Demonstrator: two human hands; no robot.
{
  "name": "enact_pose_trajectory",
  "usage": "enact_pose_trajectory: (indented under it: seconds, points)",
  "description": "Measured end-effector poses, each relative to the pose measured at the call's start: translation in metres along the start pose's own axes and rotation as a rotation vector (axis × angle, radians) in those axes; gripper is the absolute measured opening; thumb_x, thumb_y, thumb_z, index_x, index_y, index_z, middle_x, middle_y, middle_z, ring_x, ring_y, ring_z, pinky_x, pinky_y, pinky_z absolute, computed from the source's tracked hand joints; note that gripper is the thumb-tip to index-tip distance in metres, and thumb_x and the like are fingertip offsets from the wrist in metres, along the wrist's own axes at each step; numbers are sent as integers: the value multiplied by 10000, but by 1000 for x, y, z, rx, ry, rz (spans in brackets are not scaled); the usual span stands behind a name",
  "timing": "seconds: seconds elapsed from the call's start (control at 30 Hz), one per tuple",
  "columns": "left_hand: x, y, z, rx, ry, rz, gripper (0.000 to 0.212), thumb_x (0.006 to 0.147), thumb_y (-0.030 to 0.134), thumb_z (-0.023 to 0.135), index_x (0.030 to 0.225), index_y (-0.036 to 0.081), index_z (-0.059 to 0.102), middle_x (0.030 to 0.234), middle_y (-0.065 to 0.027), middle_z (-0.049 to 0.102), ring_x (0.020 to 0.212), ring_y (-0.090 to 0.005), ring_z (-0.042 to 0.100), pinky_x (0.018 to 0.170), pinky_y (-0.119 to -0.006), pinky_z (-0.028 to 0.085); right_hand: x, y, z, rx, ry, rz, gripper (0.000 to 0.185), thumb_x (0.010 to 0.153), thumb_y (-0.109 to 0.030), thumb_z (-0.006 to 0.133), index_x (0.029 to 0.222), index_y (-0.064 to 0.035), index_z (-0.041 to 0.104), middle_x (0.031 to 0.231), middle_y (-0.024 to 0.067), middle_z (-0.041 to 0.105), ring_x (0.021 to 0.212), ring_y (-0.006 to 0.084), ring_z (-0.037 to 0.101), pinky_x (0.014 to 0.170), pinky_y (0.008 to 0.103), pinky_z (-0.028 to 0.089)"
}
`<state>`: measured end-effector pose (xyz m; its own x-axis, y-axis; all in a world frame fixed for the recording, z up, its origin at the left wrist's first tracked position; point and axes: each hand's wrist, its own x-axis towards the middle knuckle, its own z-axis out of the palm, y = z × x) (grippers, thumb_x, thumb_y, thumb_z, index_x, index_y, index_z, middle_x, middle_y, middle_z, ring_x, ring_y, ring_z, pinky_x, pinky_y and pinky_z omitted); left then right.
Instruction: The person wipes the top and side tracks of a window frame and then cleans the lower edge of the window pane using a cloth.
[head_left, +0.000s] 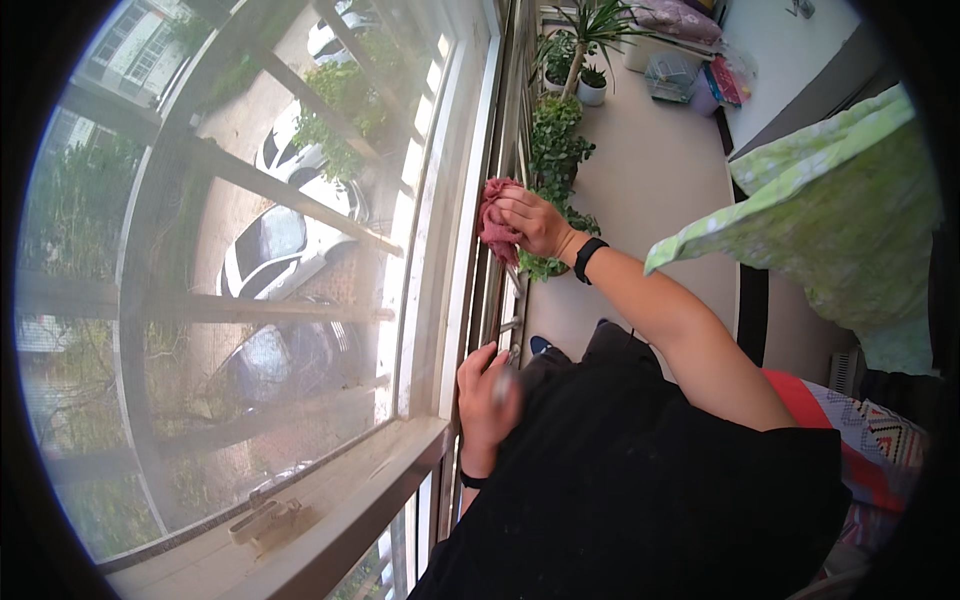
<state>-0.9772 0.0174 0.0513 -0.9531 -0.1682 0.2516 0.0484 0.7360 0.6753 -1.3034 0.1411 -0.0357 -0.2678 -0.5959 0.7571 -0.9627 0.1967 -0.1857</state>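
My right hand, with a black band at its wrist, grips a crumpled dark pink cloth. The cloth is pressed against the narrow window track beside the sliding frame. My left hand is lower down along the same ledge, its fingertips at the track's edge. A small greyish blur shows between its thumb and fingers; whether that is something held is unclear. To the left stands the window screen in its pale metal frame. A latch sits on the frame's lower rail, which looks stained.
Potted plants line the floor under the window. A green patterned fabric hangs at the right, near my right arm. Farther off are plastic boxes and a folded quilt. Colourful bedding lies behind me. Outside are bars and parked cars.
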Motion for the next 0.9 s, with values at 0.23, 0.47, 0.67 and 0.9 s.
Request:
enact_pose_trajectory:
  seconds: [0.23, 0.47, 0.67, 0.9]
  points:
    - [4, 6, -3, 33, 22, -33, 338, 843, -34, 754, 1173, 17, 703, 1418, -127, 611, 1281, -337, 628, 1037, -403, 541, 19, 82, 5, -4, 32, 351, 444, 897, -70, 656, 1328, 31, 619, 1368, 242, 627, 1373, 449, 537, 1173, 470, 452]
    - [6, -1, 6, -47, 58, -14, 471, 880, 5, 708, 1347, 44, 663, 1427, -194, 590, 1304, -418, 579, 1085, -476, 497, 47, 173, -15, 122, -41, 532, 300, 902, -26, 558, 1190, 13, 633, 1271, 212, 645, 1184, 444, 596, 999, 465, 523]
    - [14, 3, 27, 88, 119, -104, 491, 881, -7, 710, 1363, 56, 644, 1463, -177, 584, 1332, -393, 577, 1098, -463, 496, 42, 60, -20, 295, 25, 290, 272, 992, -119, 646, 1260, -79, 671, 1332, 187, 667, 1261, 353, 665, 1069, 458, 555]
    - [29, 15, 44, 260, 327, -170, 380, 830, -26, 710, 1202, 49, 721, 1255, -135, 720, 1128, -355, 701, 964, -431, 574, -49, -20, 7, 353, -227, -28, 505, 820, -215, 759, 1237, 42, 637, 1358, 235, 573, 1410, 537, 440, 1245, 650, 280]
